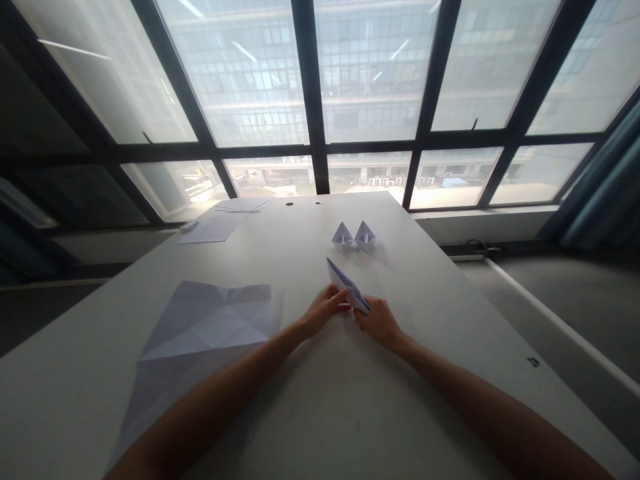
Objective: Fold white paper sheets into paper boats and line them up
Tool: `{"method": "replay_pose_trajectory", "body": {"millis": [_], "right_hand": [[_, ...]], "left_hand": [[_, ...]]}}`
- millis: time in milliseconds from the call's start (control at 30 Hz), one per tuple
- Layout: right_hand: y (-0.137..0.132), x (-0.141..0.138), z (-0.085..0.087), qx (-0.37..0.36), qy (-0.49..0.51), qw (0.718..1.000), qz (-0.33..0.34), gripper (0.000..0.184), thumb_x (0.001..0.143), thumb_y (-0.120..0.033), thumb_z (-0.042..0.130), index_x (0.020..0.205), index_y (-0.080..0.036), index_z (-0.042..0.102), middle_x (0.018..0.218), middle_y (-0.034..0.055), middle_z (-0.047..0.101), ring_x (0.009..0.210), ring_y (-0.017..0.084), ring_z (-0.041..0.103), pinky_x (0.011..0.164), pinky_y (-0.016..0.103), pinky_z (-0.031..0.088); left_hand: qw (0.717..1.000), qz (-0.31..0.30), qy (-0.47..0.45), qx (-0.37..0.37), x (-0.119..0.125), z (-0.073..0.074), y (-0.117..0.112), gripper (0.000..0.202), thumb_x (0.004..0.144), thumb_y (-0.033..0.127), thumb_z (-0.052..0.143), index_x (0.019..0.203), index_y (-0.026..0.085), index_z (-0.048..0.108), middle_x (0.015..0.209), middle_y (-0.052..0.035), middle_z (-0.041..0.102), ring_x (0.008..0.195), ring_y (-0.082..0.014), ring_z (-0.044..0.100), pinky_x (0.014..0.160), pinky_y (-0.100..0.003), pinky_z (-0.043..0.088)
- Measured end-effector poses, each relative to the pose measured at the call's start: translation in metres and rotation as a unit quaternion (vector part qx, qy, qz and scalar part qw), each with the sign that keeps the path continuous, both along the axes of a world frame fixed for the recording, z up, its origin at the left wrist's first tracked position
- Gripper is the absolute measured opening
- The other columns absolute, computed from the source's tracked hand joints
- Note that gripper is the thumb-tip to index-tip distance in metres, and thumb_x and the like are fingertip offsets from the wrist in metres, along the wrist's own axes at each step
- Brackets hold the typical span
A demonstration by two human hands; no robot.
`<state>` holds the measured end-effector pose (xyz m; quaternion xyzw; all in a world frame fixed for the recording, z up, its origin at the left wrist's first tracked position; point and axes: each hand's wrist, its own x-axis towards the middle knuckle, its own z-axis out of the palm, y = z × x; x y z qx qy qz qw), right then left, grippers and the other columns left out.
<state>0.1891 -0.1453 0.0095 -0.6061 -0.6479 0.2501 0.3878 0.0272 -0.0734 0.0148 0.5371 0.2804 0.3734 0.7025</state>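
A small folded piece of white paper [345, 283] is held between both hands just above the white table [425, 300], its pointed end aimed away to the upper left. My left hand [327, 308] pinches its near left side. My right hand [379, 322] grips its near right end, fingers closed on it. Two finished white paper boats [354, 236] stand side by side on the table beyond the hands.
A large creased sheet of paper [213, 320] lies flat on the table to the left. More flat sheets [220, 223] rest at the far left corner. Big windows with dark frames [313, 143] rise behind the table. A curtain [607, 193] hangs at right.
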Motion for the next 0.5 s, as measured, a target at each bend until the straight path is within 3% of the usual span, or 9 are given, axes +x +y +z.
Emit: {"method": "replay_pose_trajectory", "body": {"millis": [233, 367, 500], "right_hand": [[-0.009, -0.009, 0.011, 0.017, -0.105, 0.994, -0.003, 0.025, 0.084, -0.024, 0.054, 0.109, -0.023, 0.060, 0.097, 0.0056, 0.069, 0.085, 0.020, 0.063, 0.068, 0.025, 0.036], [-0.011, -0.011, 0.011, 0.002, -0.143, 0.990, -0.013, 0.018, 0.087, -0.031, 0.054, 0.101, -0.021, 0.058, 0.093, 0.0063, 0.067, 0.080, 0.019, 0.060, 0.065, 0.025, 0.033], [-0.012, -0.012, 0.013, 0.013, -0.124, 0.992, -0.020, 0.034, 0.092, -0.051, 0.047, 0.089, -0.019, 0.060, 0.081, 0.0040, 0.065, 0.070, 0.016, 0.057, 0.061, 0.024, 0.030]], "left_hand": [[0.999, 0.003, -0.032, -0.028, -0.001, 0.006, -0.005, 0.046, 0.080, 0.037, 0.073, 0.119, 0.019, 0.059, 0.101, -0.0091, 0.065, 0.090, -0.0220, 0.065, 0.082, -0.037, 0.053], [1.000, 0.012, -0.019, -0.020, -0.002, 0.007, -0.004, 0.042, 0.078, 0.038, 0.074, 0.113, 0.019, 0.060, 0.105, -0.0091, 0.065, 0.093, -0.0226, 0.064, 0.080, -0.034, 0.052], [1.000, 0.014, -0.006, -0.014, -0.003, 0.008, -0.004, 0.044, 0.078, 0.042, 0.073, 0.114, 0.020, 0.060, 0.108, -0.0073, 0.065, 0.095, -0.0215, 0.063, 0.080, -0.032, 0.051]]}}
